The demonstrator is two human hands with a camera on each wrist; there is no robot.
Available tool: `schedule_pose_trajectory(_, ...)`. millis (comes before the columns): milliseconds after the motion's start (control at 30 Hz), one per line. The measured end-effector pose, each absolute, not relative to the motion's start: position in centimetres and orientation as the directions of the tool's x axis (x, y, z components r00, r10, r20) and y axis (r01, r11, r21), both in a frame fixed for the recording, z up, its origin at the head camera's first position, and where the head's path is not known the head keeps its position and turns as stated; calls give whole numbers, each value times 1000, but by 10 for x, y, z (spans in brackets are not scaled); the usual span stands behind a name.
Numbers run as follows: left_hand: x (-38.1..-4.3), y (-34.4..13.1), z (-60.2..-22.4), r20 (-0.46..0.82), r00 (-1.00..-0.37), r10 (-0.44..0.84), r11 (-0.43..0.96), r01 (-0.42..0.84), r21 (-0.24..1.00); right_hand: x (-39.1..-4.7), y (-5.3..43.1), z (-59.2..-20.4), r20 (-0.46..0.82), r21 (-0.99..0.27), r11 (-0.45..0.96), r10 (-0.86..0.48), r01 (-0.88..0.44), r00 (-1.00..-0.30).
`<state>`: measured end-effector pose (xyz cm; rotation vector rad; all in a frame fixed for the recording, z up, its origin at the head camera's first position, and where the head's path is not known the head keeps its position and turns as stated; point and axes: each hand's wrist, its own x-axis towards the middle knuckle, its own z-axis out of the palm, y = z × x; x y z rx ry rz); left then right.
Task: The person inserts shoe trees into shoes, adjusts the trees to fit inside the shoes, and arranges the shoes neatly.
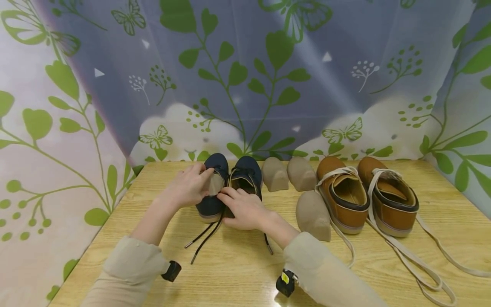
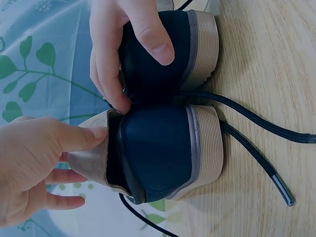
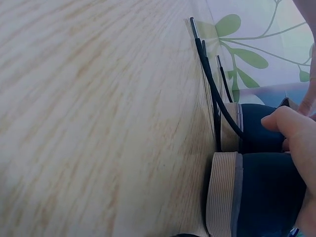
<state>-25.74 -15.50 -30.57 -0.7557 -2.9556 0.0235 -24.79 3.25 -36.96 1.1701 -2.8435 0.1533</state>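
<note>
A pair of navy lace-up shoes stands side by side on the wooden table, heels toward me. In the opening of the left navy shoe [image 1: 209, 207] sits a beige molded shoe insert [image 1: 216, 184], partly sticking out. My left hand [image 1: 189, 184] pinches this insert, its thumb [image 2: 94, 137] on the near face and the fingers behind. My right hand [image 1: 245, 209] reaches over the heel of the right navy shoe [image 1: 247, 164]. Its fingertips touch the left shoe's collar beside the insert, while the thumb [image 2: 160, 52] lies by the right shoe's heel.
Several loose beige inserts [image 1: 312, 215] lie right of the navy shoes. Farther right stand two brown shoes [image 1: 347, 209] with long cream laces [image 1: 406, 256] trailing across the table [image 1: 230, 281]. Dark laces [image 1: 207, 238] hang toward me. A leaf-patterned cloth [image 1: 238, 85] hangs behind.
</note>
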Motion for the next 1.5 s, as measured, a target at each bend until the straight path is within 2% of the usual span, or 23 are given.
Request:
schedule_pose_trajectory(367,-260,-153,-308,80,-875,478,878,473,-74,-248,32,-370,92,-63,703,-702,-708,-706)
schedule_pose_trajectory(833,-262,-151,-308,29,-894,447,894,445,-53,-249,32,-369,97,-61,699,-706,-712,-702)
schedule_pose_trajectory(1500,-266,-150,-313,37,-889,456,889,452,-70,-248,32,-368,92,-59,693,-713,-719,-695)
